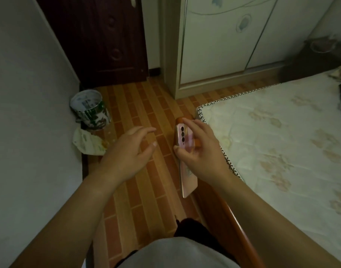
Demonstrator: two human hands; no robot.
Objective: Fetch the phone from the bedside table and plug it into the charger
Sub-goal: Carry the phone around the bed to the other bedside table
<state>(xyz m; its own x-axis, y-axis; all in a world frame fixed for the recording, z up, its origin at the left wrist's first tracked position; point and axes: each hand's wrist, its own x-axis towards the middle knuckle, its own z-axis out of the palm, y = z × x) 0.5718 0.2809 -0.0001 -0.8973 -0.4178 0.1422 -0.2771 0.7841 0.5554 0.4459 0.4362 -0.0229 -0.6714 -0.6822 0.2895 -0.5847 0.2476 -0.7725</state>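
Observation:
My right hand [202,151] grips a pink phone [185,144] held upright, its back with the camera lenses facing me, above the floor beside the bed's wooden side rail. Fingers wrap the phone's right side and the thumb presses its left edge. My left hand [127,155] hovers a short way left of the phone, fingers spread and holding nothing. No charger or bedside table shows in this view.
A bed [281,142] with a bare floral mattress fills the right. A patterned waste bin [90,110] with a crumpled bag [88,142] beside it stands by the left wall. Ahead are a dark door [100,39] and a pale wardrobe [223,45]. Striped floor runs between.

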